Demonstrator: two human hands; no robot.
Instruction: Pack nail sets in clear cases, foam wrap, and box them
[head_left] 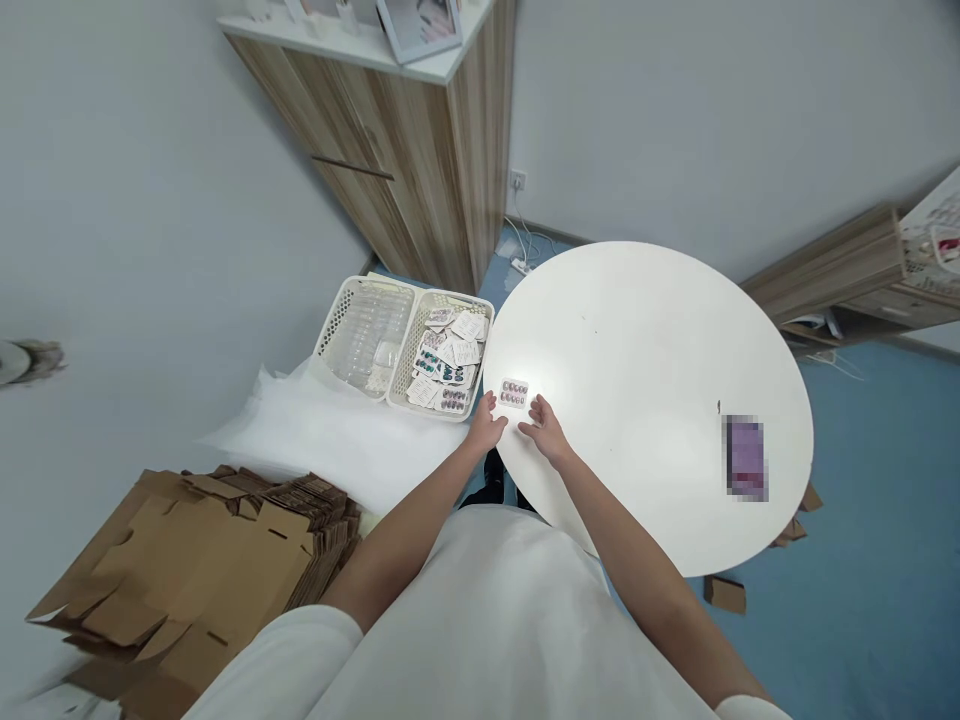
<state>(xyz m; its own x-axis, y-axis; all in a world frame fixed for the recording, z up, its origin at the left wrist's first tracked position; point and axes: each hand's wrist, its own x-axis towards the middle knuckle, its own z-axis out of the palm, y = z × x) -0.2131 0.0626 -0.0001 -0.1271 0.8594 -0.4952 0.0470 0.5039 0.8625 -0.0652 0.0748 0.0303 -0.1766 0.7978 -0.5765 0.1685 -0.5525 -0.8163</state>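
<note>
A small pack of press-on nails, set out in two rows, lies on the round white table near its left edge. My left hand is just left of the pack, fingers apart. On the other side, my right hand has its fingers spread and slightly curled, holding nothing. A narrow gap shows between each hand and the pack. Left of the table, a white basket holds several similar nail packs and white printed cards. Beside it, another white basket contains stacked clear plastic cases.
Flattened cardboard boxes are piled at the lower left, beside white sheeting. A blurred purple object rests on the table's right side. Behind stands a wooden cabinet, with cables and a power strip on the floor.
</note>
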